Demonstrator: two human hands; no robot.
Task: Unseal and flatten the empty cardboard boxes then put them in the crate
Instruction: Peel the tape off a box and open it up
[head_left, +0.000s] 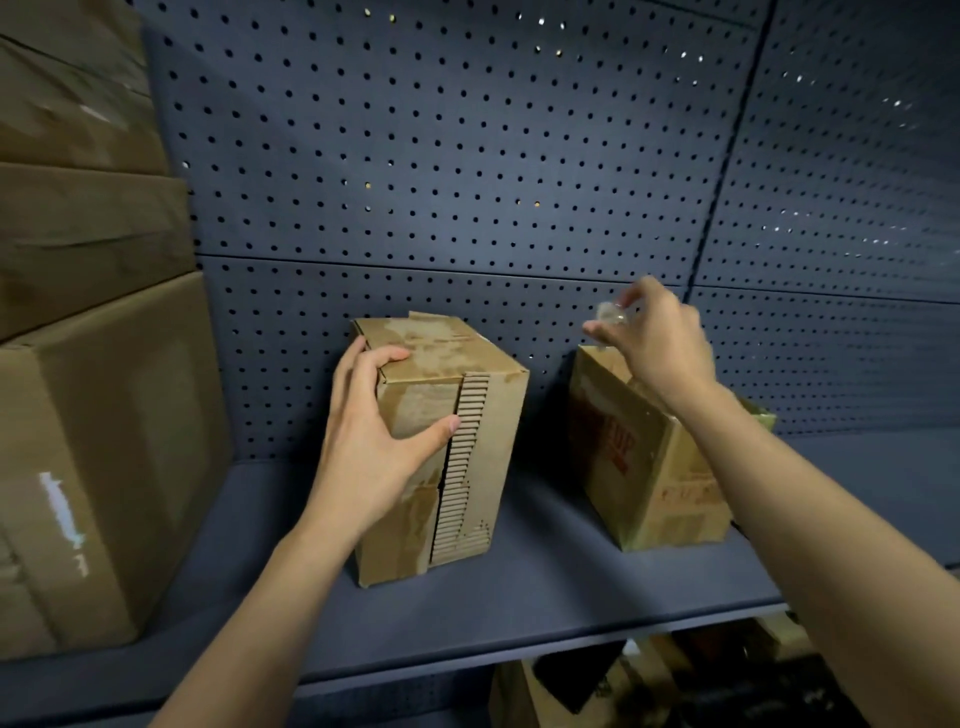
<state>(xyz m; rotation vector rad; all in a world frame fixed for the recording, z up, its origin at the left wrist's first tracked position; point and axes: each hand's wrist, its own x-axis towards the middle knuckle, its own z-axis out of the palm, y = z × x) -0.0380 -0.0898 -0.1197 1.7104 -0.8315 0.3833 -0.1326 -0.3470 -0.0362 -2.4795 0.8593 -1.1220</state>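
Head view: the left hand (374, 441) clasps the upright box (483, 415) on the shelf (571, 597), seemingly to steady it; the right hand (660, 343) pinches a tape wad (608, 314) over the open neighbouring box (649, 483), perhaps to discard it; no crate visible.

- The scene is covered by a single wide-angle view, taken from the person's head.
- The view is turned forward and somewhat downward, so the shelf (545, 597) is seen from above and the pegboard wall (467, 156) behind it is faced almost squarely.
- Everything is seen from close by. Both forearms are brought in from the bottom edge, with the left hand (374, 441) on the upright box (488, 415) near the middle. The right hand (660, 343), a pale scrap (608, 314) pinched in it, is held over a second box (639, 483) further right.
- Stacked cartons (93, 441) are cut off by the left edge.
- A lower level is glimpsed beneath the shelf's front edge at bottom right.
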